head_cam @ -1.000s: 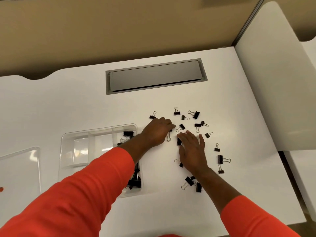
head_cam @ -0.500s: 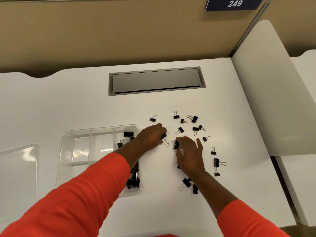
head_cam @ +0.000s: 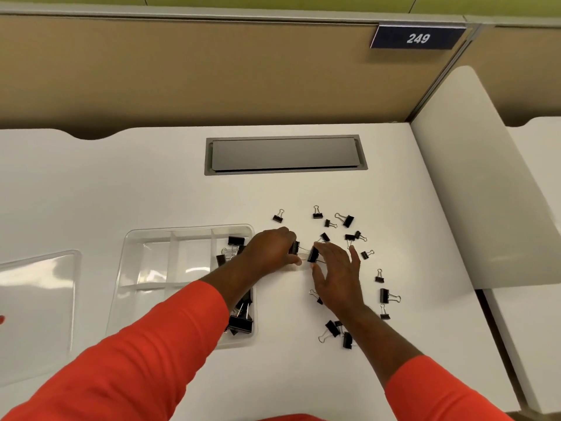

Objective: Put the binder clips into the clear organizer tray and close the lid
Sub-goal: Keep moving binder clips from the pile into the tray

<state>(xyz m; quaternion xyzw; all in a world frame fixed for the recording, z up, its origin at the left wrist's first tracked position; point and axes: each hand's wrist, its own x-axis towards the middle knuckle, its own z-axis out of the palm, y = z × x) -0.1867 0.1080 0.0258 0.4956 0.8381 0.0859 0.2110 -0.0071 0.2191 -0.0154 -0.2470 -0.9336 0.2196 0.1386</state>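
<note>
Left grip point(head_cam: 270, 250) pinching a binder clip point(head_cam: 294, 247), right grip point(head_cam: 337, 275) spread flat just beside it touching a second clip point(head_cam: 313, 254), loose clips point(head_cam: 390, 296) scattered around both on the desk point(head_cam: 151, 177), clear organizer tray point(head_cam: 188, 230) immediately left, its lid point(head_cam: 36, 287) beyond.

Pretty bright and even here. The light seems to come from overhead, so the left hand point(head_cam: 270, 252) and right hand point(head_cam: 337, 275) only drop faint, soft shadows on the white desk point(head_cam: 121, 183), which is close to blown out. The clear organizer tray point(head_cam: 130, 268) and its lid point(head_cam: 39, 287) catch white glare streaks. The wide-angle lens bends the desk's back edge and the top of the partition point(head_cam: 212, 71). Focus is a bit soft overall: the binder clips point(head_cam: 344, 220) look slightly mushy, though the 249 sign point(head_cam: 418, 38) reads fine.
</note>
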